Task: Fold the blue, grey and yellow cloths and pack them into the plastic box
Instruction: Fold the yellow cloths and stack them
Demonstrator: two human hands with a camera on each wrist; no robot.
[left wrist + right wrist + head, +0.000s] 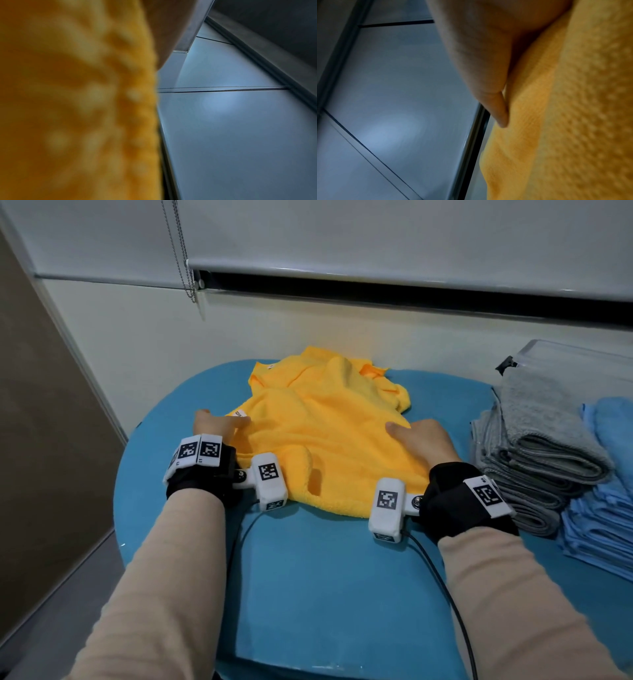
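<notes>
My two hands sit at the near corners of the yellow cloth, which lies rumpled in the middle of the blue bench, its far edge bunched and doubled over itself. I take it by the near corners because a fold starts cleanly only from two matched points; holding it anywhere else would drag the wrinkles along.

My left hand rests at the left corner, beside the small white label, fingers on the fabric. Whether they pinch the edge or only press it I cannot tell: the head view hides the fingertips, and the left wrist view shows little but blurred yellow pile.

My right hand lies on the right side of the cloth with the thumb laid against the terry surface. The fingers are out of sight, so I cannot say whether that grip is closed on the edge.

To my right, the folded grey cloths are stacked, with the blue cloths heaped just beside them, near the clear plastic box behind. I judge they are parked there to keep the middle free for folding and the packing reach short. The yellow cloth looks like the piece in hand, not yet folded.
</notes>
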